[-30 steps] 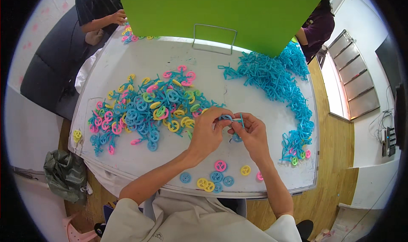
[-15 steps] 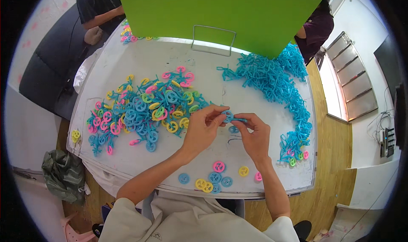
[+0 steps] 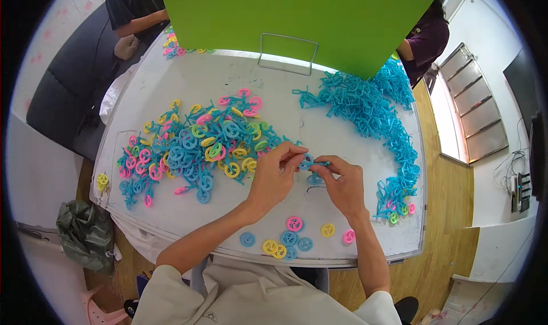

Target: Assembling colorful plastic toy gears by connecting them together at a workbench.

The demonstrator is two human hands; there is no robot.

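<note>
My left hand (image 3: 273, 174) pinches a small blue spoked plastic wheel (image 3: 306, 161) between thumb and fingers. In my right hand (image 3: 347, 189) is a thin teal plastic frame piece (image 3: 322, 164), its end against the wheel; whether the two are joined I cannot tell. Another blue wheel (image 3: 314, 179) shows just below my fingers, partly hidden. Near the table's front edge lie loose wheels: a pink wheel (image 3: 294, 223), a yellow wheel (image 3: 327, 229), a blue wheel (image 3: 247, 239) and several others.
Left of my hands spreads a heap of teal pieces with colored wheels (image 3: 191, 148). A long pile of bare teal frame pieces (image 3: 365, 105) runs down the right side of the white table (image 3: 274, 105). A green panel (image 3: 297, 17) stands at the back, with people beyond both sides.
Both hands keep their grip and have shifted only slightly. The held blue wheel has tilted a little and sits a touch lower.
</note>
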